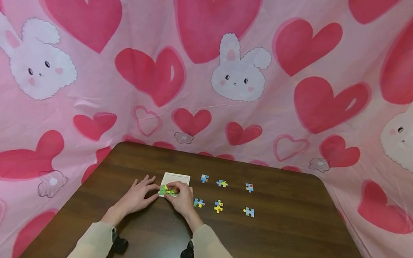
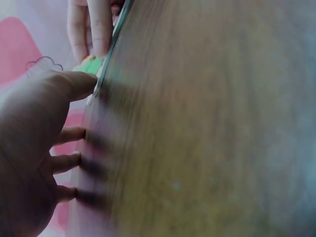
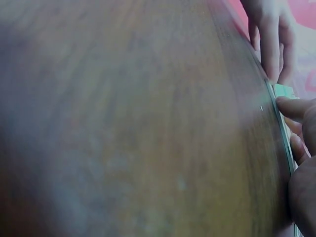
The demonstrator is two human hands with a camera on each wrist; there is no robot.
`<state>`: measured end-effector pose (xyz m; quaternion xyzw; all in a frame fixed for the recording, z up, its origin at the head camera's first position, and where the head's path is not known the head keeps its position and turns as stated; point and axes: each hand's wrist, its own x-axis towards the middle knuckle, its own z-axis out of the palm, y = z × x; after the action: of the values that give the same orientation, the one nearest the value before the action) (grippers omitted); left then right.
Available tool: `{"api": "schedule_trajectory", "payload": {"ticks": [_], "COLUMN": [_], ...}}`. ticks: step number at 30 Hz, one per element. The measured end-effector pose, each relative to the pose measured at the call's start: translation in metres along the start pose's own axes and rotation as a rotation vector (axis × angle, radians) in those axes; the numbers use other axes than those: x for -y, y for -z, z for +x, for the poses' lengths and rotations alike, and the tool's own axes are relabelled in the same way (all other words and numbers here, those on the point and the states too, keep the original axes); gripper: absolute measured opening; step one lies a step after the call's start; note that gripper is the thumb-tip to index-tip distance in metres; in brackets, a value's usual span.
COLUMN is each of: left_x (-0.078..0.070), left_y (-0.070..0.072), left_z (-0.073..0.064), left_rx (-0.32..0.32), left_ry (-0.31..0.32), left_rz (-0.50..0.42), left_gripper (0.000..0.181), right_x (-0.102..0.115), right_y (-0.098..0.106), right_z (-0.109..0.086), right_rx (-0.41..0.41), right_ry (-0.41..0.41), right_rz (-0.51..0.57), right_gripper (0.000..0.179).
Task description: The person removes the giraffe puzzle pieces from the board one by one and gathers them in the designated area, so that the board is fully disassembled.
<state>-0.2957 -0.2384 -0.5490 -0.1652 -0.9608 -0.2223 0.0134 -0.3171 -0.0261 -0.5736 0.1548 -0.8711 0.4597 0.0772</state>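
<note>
A white puzzle tray (image 1: 171,177) lies on the table, with green and yellow puzzle pieces (image 1: 163,189) along its near left part. My right hand (image 1: 182,201) is over the tray, thumb and index finger bent around a green-and-yellow puzzle piece (image 1: 171,191) at the near row. Part of that piece is hidden by the fingers. At the tray's left edge, my left hand (image 1: 137,196) touches the near corner with thumb and index finger. Its other fingers (image 2: 66,162) are spread, tips down at the table. In the right wrist view, my right thumb (image 3: 292,108) lies at the tray's rim.
Loose puzzle pieces lie right of the tray in two rows: blue ones (image 1: 204,178) (image 1: 249,187) (image 1: 249,212), yellow-marked ones (image 1: 222,183) (image 1: 218,206) and a multicoloured one (image 1: 198,203) close by my right hand. A pink heart-and-rabbit cloth (image 1: 201,86) hangs behind the brown table (image 1: 285,226).
</note>
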Motion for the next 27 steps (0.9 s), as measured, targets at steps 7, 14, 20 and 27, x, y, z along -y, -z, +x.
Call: {"api": "schedule_trajectory", "payload": {"ticks": [7,14,20,27], "left_x": [-0.004,-0.012,-0.018,-0.021], "left_y": [0.001,-0.002,-0.001,-0.004], "left_z": [-0.001,0.000,-0.001,0.001], "left_rx": [0.011,0.023,0.036,0.044], "left_ry": [-0.012,-0.007,-0.001,0.021], "left_rz": [0.070,0.186,0.223,0.241], "left_gripper": [0.030,0.034,0.033,0.037], "right_x": [0.002,0.001,-0.001,-0.001], "right_y": [-0.002,0.000,-0.001,0.000], "right_z": [-0.002,0.000,-0.001,-0.002], "right_rx": [0.007,0.011,0.002,-0.012], "right_ry": [-0.001,0.019,0.026,0.048], "right_rz": [0.021,0.015,0.050,0.043], "right_gripper": [0.027,0.027,0.027,0.025]}}
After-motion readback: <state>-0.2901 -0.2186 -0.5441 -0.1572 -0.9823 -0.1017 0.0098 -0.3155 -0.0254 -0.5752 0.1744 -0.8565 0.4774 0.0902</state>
